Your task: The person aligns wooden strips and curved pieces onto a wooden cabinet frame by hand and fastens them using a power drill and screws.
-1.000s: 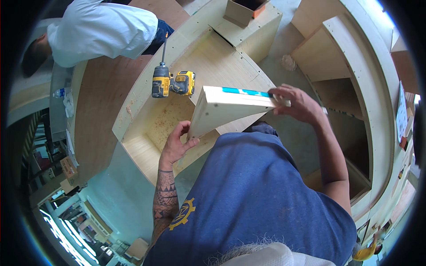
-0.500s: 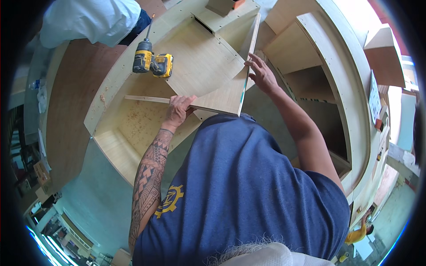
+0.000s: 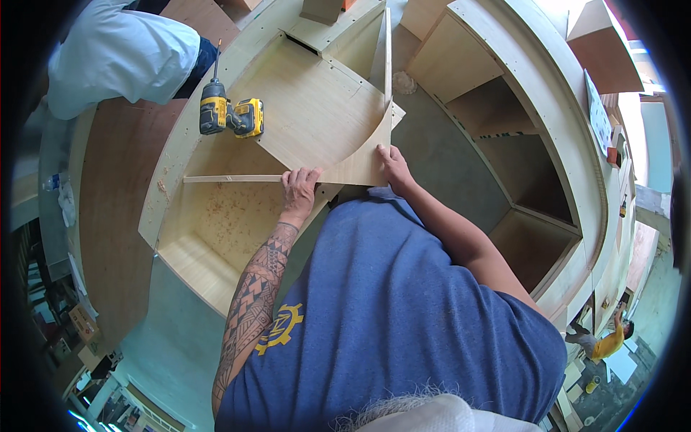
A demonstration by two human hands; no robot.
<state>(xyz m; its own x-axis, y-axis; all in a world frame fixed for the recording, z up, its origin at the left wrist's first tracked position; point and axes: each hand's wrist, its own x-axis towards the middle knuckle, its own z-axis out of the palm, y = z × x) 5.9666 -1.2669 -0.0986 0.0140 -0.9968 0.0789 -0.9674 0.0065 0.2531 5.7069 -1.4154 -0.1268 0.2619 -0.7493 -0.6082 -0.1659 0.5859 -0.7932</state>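
A thin plywood panel (image 3: 354,171) with a concave curved edge lies across the near corner of a pale wooden cabinet frame (image 3: 216,266). My left hand (image 3: 298,193) is closed on the panel's left part, fingers over its edge. At the near right corner, my right hand (image 3: 396,170) grips the panel, with the thumb on top and the other fingers mostly hidden. A narrow wooden edge (image 3: 234,178) runs left from my left hand across the frame. Beyond it, a yellow and black cordless driver (image 3: 214,115) with a long bit rests on the frame.
Wood shavings (image 3: 234,209) are scattered in the near left compartment. A curved cabinet with open compartments (image 3: 515,108) stands on the right. At the far left, a person in a white shirt (image 3: 126,61) leans beside a brown board (image 3: 119,187). Another person in yellow (image 3: 610,344) is far right.
My right hand has come down from the panel's far right edge to its near corner. My left hand stays at the left part. The view has shifted a little.
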